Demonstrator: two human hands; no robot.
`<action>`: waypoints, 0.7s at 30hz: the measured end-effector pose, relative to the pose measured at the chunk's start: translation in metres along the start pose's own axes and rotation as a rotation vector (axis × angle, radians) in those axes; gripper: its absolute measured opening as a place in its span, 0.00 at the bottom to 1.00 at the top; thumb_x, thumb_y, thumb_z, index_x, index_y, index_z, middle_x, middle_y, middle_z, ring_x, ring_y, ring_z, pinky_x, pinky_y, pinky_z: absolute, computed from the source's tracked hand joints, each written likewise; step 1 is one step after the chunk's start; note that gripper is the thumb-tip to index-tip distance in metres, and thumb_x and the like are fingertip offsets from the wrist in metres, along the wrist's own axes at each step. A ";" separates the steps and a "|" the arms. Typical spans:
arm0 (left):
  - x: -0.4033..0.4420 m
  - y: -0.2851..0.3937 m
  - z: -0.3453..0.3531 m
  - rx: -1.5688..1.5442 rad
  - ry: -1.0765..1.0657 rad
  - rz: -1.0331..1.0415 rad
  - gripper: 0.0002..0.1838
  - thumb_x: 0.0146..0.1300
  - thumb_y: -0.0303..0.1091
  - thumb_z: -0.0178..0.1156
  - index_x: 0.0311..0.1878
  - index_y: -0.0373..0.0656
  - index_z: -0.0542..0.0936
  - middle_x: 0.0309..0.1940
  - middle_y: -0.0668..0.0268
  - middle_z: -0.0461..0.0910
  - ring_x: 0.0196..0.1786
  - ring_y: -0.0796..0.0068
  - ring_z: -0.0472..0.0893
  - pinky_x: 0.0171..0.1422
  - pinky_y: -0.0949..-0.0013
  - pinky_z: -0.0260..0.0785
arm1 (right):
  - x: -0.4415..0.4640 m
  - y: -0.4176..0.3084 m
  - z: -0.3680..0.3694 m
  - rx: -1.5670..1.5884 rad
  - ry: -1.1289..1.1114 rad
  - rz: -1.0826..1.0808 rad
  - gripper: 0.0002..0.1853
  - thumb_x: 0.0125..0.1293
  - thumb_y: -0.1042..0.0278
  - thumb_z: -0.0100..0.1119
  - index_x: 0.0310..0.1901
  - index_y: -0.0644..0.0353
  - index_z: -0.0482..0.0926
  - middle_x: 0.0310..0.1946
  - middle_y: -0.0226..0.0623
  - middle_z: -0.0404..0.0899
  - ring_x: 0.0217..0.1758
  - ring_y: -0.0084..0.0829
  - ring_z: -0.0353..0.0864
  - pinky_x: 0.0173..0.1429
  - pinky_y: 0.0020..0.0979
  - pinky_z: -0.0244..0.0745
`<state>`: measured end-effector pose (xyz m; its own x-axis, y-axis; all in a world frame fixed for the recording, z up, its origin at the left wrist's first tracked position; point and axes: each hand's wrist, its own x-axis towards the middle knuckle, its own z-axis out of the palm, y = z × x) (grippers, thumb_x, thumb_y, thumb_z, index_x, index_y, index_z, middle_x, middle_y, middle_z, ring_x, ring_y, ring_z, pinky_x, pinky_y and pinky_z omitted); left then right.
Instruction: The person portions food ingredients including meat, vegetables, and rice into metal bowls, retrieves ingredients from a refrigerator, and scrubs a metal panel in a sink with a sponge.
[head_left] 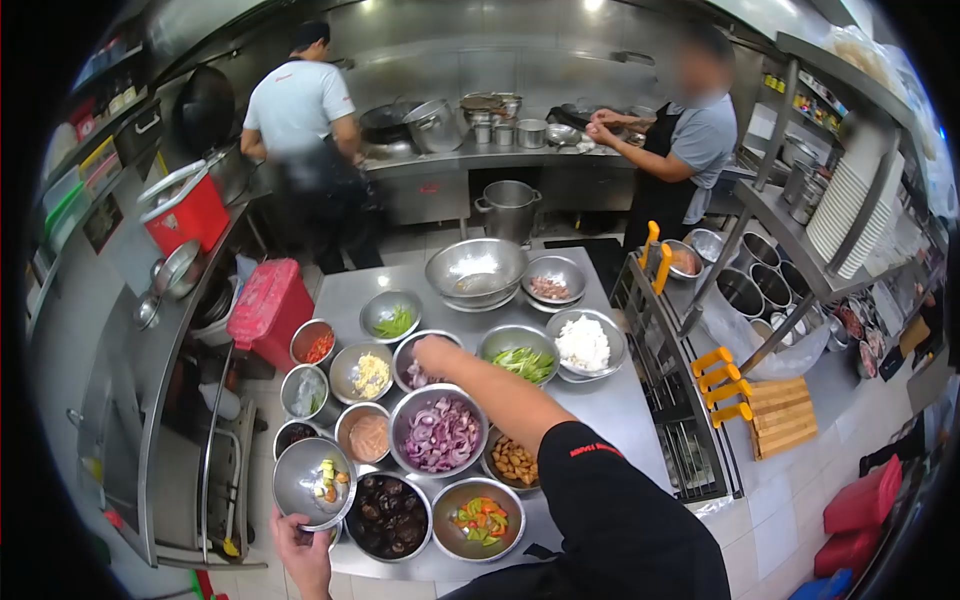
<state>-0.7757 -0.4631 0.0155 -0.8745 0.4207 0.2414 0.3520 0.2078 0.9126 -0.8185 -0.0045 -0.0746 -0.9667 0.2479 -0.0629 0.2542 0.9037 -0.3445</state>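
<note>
My left hand (pixel 303 555) grips the lower rim of a steel bowl (pixel 290 488), which holds a few yellow-green and brownish pieces. It is at the near left corner of the steel table. My right hand (pixel 438 357) reaches across the table into a bowl (pixel 400 372) of chopped purplish pieces; its fingertips are hidden there. Below my right forearm sits a bowl of sliced red onion (pixel 440 435). Around it are bowls of dark mushrooms (pixel 387 515), cut peppers (pixel 480 520), brown chunks (pixel 514 462), pale pink meat (pixel 369 438) and chopped garlic (pixel 370 375).
Green slices (pixel 522 363), a white heap (pixel 583 345) and large bowls (pixel 477 268) stand farther back. Two people work at the rear counter (pixel 420 195). A red bin (pixel 272 310) is left of the table; orange-handled racks (pixel 722 385) and a cutting board (pixel 782 415) are right.
</note>
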 end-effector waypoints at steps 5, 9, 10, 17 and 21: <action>0.048 0.028 0.026 0.238 -0.129 0.076 0.16 0.49 0.16 0.66 0.40 0.38 0.73 0.70 0.48 0.60 0.58 0.66 0.77 0.57 0.67 0.72 | 0.003 0.014 0.007 0.282 0.306 0.041 0.13 0.47 0.65 0.71 0.36 0.60 0.85 0.34 0.51 0.84 0.41 0.51 0.84 0.48 0.45 0.79; 0.078 0.051 0.070 0.541 -0.102 0.296 0.17 0.46 0.18 0.69 0.39 0.40 0.76 0.67 0.47 0.65 0.48 0.59 0.81 0.45 0.69 0.75 | -0.030 -0.012 -0.043 0.629 0.403 0.025 0.14 0.48 0.64 0.72 0.36 0.60 0.83 0.32 0.50 0.83 0.40 0.48 0.84 0.46 0.42 0.77; 0.084 0.058 0.080 0.550 -0.127 0.304 0.17 0.45 0.19 0.70 0.39 0.40 0.76 0.67 0.47 0.65 0.48 0.58 0.80 0.45 0.68 0.74 | -0.036 -0.026 -0.050 0.640 0.440 -0.035 0.14 0.48 0.65 0.71 0.36 0.61 0.83 0.32 0.50 0.83 0.40 0.48 0.84 0.46 0.42 0.77; 0.092 0.045 0.150 0.448 -0.175 0.252 0.17 0.47 0.33 0.74 0.41 0.42 0.81 0.52 0.50 0.78 0.64 0.50 0.72 0.68 0.55 0.64 | -0.114 -0.089 -0.136 0.464 -0.030 -0.319 0.33 0.48 0.60 0.71 0.58 0.62 0.77 0.54 0.51 0.79 0.55 0.46 0.80 0.61 0.40 0.74; 0.088 0.040 0.162 0.290 -0.178 0.231 0.15 0.49 0.34 0.72 0.42 0.46 0.81 0.61 0.51 0.72 0.61 0.52 0.76 0.56 0.58 0.75 | -0.101 -0.092 -0.123 0.317 0.131 -0.244 0.12 0.59 0.72 0.62 0.44 0.58 0.85 0.35 0.44 0.86 0.40 0.38 0.87 0.46 0.38 0.79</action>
<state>-0.7843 -0.2750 0.0201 -0.6988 0.6264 0.3455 0.6344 0.3196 0.7038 -0.7402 -0.0697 0.0783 -0.9805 0.1007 0.1685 -0.0228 0.7941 -0.6074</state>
